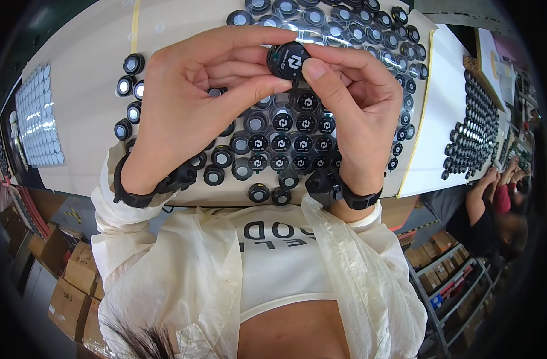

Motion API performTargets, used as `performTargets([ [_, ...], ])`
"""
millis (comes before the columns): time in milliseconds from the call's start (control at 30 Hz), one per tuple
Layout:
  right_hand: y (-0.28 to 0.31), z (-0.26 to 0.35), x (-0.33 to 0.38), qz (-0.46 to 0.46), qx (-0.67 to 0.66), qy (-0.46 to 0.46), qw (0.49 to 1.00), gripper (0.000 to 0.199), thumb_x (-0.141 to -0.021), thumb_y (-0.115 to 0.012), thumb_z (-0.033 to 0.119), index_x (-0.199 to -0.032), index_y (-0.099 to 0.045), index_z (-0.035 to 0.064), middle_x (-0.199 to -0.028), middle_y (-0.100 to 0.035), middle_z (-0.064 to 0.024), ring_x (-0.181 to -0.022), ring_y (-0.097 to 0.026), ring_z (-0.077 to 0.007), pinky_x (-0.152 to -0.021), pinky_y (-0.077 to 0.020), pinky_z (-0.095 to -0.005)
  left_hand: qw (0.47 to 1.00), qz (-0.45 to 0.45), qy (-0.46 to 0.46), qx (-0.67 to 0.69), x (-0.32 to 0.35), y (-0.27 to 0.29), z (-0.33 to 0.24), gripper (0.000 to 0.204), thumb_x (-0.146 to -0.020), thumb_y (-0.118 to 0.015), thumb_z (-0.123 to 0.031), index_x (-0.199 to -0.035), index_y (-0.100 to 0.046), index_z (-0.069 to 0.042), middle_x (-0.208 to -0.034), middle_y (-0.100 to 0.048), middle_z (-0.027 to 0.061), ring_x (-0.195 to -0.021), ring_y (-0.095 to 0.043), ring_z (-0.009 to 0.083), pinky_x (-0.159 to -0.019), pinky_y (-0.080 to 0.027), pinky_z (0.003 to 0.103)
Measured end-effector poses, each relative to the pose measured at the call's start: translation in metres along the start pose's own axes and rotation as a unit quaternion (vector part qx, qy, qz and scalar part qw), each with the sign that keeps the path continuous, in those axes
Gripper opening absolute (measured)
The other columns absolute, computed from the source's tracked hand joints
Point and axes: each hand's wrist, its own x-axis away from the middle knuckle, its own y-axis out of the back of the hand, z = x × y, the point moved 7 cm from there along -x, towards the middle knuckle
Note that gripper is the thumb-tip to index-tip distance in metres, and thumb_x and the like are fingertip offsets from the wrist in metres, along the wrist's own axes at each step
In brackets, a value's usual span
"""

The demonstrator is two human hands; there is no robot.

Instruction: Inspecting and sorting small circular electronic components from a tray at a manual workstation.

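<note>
1. From my remote seat, I see the black disc (287,60) raised above the table (85,113), its printed face tilted toward the camera. If the pinch slackens or lands on a smooth curve, I judge it could slip.
2. The right hand (366,105) has its thumb clamped on the face and forefinger against the rim. Pressing off-centre might twist the disc out or smudge its print.
3. The left hand (192,90) is closed around the disc's left side, forefinger at the top and thumb at the bottom. I can't tell how hard those fingertips press; uneven pressure between hands could tip it.
4. Printed discs (283,122) stand crowded below the hands. A dropped disc could knock several out of line or scratch them.
5. The right wrist strap (360,200) carries a black box low beside the nearest rows, so I'd worry about a dipping wrist dragging some askew.
6. A loose cup (258,192) sits near the table's front edge; a brushing sleeve (121,209) could push it off.
</note>
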Motion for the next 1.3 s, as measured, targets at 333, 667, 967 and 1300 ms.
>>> performTargets([
  [333, 0.001, -0.003, 0.000, 0.000, 0.015, -0.019, 1.000, 0.016, -0.085, -0.076, 0.001, -0.100, -0.075, -0.0014, -0.064, -0.055, 0.0080, -0.054, -0.038, 0.0031, -0.048, -0.0247, -0.0159, 0.999, -0.005, -0.002, -0.053, 0.000, 0.001, 0.002, 0.042, -0.081, -0.072, 0.010, -0.122, -0.067, 0.002, -0.102, -0.071, 0.0127, -0.092, -0.072, 0.0178, -0.081, -0.057, 0.023],
  [667, -0.005, -0.001, 0.000, -0.008, 0.115, 0.051, 0.992, 0.019, -0.084, -0.075, 0.003, -0.103, -0.075, 0.0006, -0.078, -0.065, -0.0016, -0.061, -0.053, -0.0034, -0.052, -0.0395, -0.0176, 0.999, 0.000, -0.002, -0.051, -0.005, 0.003, 0.008, 0.038, -0.084, -0.070, 0.009, -0.122, -0.066, 0.003, -0.103, -0.072, 0.0134, -0.091, -0.072, 0.0174, -0.083, -0.058, 0.026],
  [967, -0.030, -0.003, 0.003, 0.070, 0.193, 0.102, 0.973, 0.055, -0.090, -0.062, 0.001, -0.143, -0.050, 0.0062, -0.122, -0.064, -0.0107, -0.091, -0.061, -0.0128, -0.076, -0.0510, -0.0262, 0.945, 0.043, -0.134, -0.295, -0.078, 0.044, -0.020, 0.034, -0.085, -0.067, -0.003, -0.118, -0.063, 0.002, -0.113, -0.067, 0.0164, -0.098, -0.066, 0.0282, -0.087, -0.053, 0.036],
  [1300, -0.003, -0.003, -0.004, 0.034, 0.236, 0.044, 0.970, 0.034, -0.087, -0.065, 0.003, -0.120, -0.066, 0.0059, -0.108, -0.066, -0.0096, -0.080, -0.061, -0.0159, -0.071, -0.0496, -0.0277, 0.764, 0.050, -0.107, -0.634, -0.172, 0.120, 0.016, 0.038, -0.086, -0.066, -0.015, -0.121, -0.064, 0.001, -0.108, -0.066, 0.0214, -0.108, -0.060, 0.0382, -0.096, -0.047, 0.042],
])
